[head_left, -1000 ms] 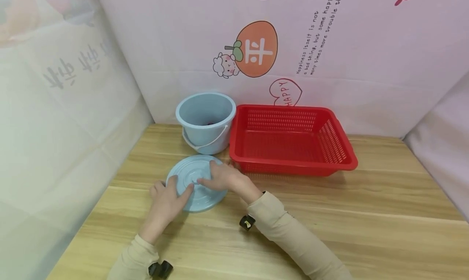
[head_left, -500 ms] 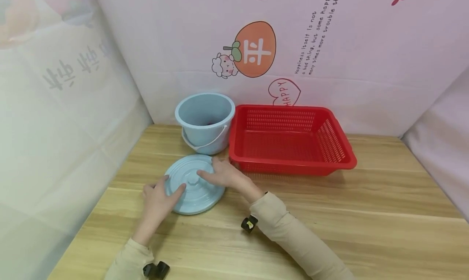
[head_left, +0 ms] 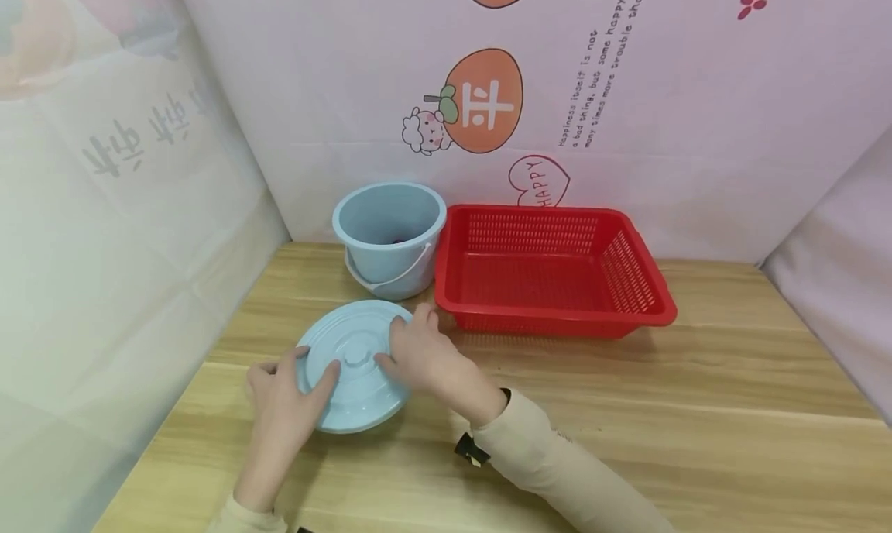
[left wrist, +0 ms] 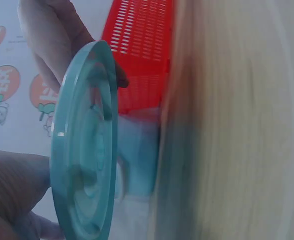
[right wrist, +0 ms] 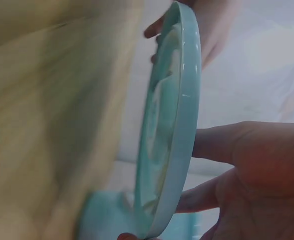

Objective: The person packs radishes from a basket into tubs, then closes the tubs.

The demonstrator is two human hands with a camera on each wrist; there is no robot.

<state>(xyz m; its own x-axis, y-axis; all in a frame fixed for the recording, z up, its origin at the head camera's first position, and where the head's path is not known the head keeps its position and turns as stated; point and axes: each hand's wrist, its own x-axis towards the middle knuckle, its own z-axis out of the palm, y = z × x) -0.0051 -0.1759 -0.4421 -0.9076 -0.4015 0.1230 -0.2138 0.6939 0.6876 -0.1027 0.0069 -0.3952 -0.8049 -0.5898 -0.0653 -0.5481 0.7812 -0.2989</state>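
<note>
A round light-blue bucket lid (head_left: 358, 390) with a small knob in its middle is raised off the wooden table, as both wrist views show. My left hand (head_left: 279, 409) grips its left edge, thumb on top and fingers round the rim. On the opposite edge, my right hand (head_left: 432, 362) holds it with thumb and fingers; a fingertip shows at the lid's underside in the right wrist view. Just behind the lid stands the light-blue bucket (head_left: 390, 273), uncovered, with its white handle hanging down in front. A small dark reddish thing (head_left: 399, 242) lies inside, mostly hidden by the wall.
Right beside the bucket stands a red slotted plastic basket (head_left: 557, 316). A white printed cloth (head_left: 334, 91) hangs behind both, and another covers the left side. The wooden table (head_left: 627, 409) extends to the right and toward me.
Both hands have taken the lid by its edges and lifted it off the table. It has come toward me and slightly left, away from the bucket.
</note>
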